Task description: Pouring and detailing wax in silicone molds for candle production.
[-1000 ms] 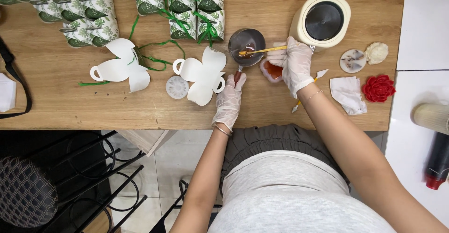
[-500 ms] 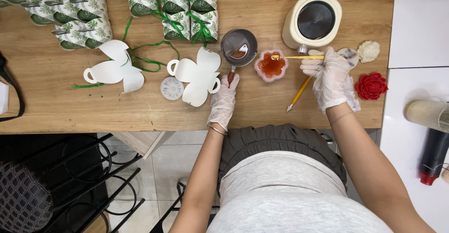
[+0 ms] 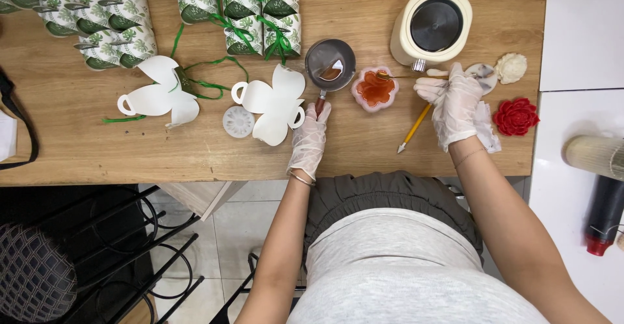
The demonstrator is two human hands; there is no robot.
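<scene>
- the left hand, in a thin clear glove, lies flat on the wooden table, its fingertips closed on the reddish handle of the small metal pot.
- the pot stands upright on the table just beyond that hand, with a little brown-orange liquid pooled at its bottom.
- the right hand, also gloved, pinches the yellow-handled spoon at its far end; the spoon lies almost level, its bowl over the right edge of the flower-shaped mould.
- the mould sits on the table just right of the pot, between the two hands, and is filled with orange-red liquid.
- a yellow pencil-like tool lies slanted on the table under the right hand.
- the cream round heater with a dark top plate stands just beyond the spoon.
- right of the right hand lie a red flower casting, a white flower casting, a small round dish and crumpled tissue.
- left of the pot lie two flat white box blanks, a round white piece, green ribbon and leaf-printed boxes.
</scene>
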